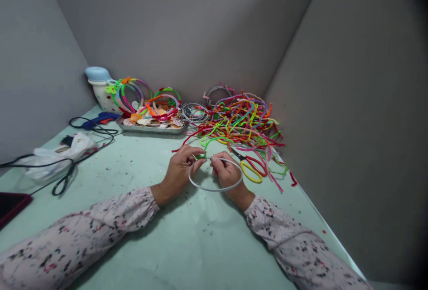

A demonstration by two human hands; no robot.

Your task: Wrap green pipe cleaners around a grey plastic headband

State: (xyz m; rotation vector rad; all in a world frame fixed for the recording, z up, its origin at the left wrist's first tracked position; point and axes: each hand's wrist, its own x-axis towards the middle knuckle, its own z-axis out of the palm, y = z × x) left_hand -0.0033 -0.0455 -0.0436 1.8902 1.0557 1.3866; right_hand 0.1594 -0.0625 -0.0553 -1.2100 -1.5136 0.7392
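Observation:
A thin grey-white ring (214, 189) hangs between my two hands over the middle of the table. My left hand (183, 167) pinches a green fuzzy stem (214, 139) against the ring's upper part; the stem's free length arches up and to the right. On the other side, my right hand (226, 171) has thumb and fingers closed on the ring. Scissors (252, 169) with red and yellow handles lie just right of my right hand.
Behind my hands are a heap of coloured fuzzy stems (240, 116), grey wire rings (195, 112) and a metal tray (152, 129) with wrapped hoops. A cup (103, 91), plastic bag (50, 158), black cable (82, 158) and phone (12, 205) sit left.

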